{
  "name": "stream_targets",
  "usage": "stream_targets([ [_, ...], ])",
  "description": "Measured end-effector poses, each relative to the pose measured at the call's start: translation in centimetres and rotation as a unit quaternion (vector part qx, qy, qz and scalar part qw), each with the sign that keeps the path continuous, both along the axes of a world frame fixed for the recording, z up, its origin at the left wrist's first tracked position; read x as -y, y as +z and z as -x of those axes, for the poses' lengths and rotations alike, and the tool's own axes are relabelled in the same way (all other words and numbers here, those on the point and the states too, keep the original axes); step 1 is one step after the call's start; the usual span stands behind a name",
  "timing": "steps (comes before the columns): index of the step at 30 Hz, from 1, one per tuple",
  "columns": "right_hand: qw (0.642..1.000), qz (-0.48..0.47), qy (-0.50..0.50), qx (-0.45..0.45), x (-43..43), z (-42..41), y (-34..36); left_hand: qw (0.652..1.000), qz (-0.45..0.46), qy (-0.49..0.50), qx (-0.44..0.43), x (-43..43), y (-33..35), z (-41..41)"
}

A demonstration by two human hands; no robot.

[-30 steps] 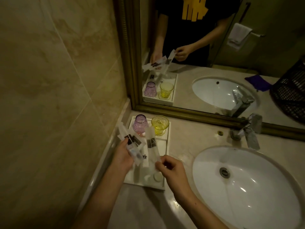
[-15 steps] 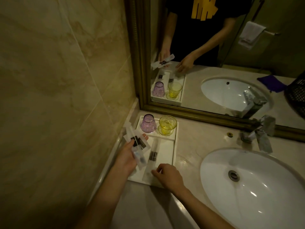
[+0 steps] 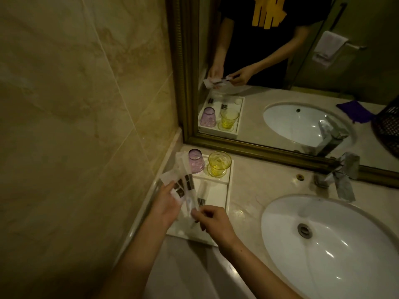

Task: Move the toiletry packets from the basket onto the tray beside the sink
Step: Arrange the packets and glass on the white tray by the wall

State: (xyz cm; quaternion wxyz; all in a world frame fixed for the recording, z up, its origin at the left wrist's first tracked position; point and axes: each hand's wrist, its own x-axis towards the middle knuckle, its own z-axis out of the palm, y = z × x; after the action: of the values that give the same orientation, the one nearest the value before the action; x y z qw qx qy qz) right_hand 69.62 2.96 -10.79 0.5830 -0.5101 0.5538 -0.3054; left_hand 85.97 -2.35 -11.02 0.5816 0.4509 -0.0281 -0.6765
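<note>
A white tray (image 3: 224, 192) lies on the counter in the corner, left of the sink (image 3: 328, 240). My left hand (image 3: 165, 209) holds a fan of several clear toiletry packets (image 3: 183, 182) with dark labels above the tray's left side. My right hand (image 3: 212, 221) pinches the lower end of one packet from that fan. One packet (image 3: 203, 196) lies flat on the tray. The dark woven basket (image 3: 387, 128) shows only in the mirror, at the far right edge.
An upturned purple glass (image 3: 196, 160) and a yellow glass (image 3: 219, 164) stand at the tray's far end. A chrome faucet (image 3: 339, 173) stands behind the sink. The tiled wall is close on the left, the gold-framed mirror (image 3: 185, 83) straight ahead.
My right hand laid one packet flat on the tray, then came back up to the fan in my left hand and took hold of another packet's end.
</note>
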Motion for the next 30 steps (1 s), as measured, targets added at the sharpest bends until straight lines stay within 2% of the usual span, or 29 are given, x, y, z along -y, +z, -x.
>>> stream_targets([
  [5, 0.993, -0.078, -0.090, -0.005, -0.1, 0.3, -1.9, 0.999, -0.021, 0.038, 0.013, 0.0, -0.8, -1.6],
  [8, 0.985, -0.150, -0.082, -0.030, -0.4, -0.4, -3.2, 0.999, -0.011, 0.045, 0.013, -0.4, -0.5, -1.9],
  [12, 0.980, -0.195, -0.022, -0.036, -0.7, -2.1, -3.9, 1.000, -0.001, 0.031, 0.003, -0.8, 0.0, -1.9],
  [16, 0.977, -0.094, 0.067, -0.179, -0.3, -1.9, -3.6, 1.000, 0.014, 0.012, -0.026, -0.9, 0.5, -1.5],
  [23, 0.992, -0.093, -0.081, -0.023, 2.0, 2.6, -1.0, 0.999, 0.003, -0.020, -0.031, 0.1, 0.5, 1.9],
  [26, 0.991, -0.088, -0.093, 0.029, 3.2, 3.9, 0.7, 0.999, 0.014, -0.052, -0.005, 0.3, 0.1, 4.0],
  [30, 0.995, -0.059, -0.077, 0.020, 4.5, 4.9, 1.2, 0.995, 0.011, -0.100, 0.027, 0.3, -0.4, 6.3],
])
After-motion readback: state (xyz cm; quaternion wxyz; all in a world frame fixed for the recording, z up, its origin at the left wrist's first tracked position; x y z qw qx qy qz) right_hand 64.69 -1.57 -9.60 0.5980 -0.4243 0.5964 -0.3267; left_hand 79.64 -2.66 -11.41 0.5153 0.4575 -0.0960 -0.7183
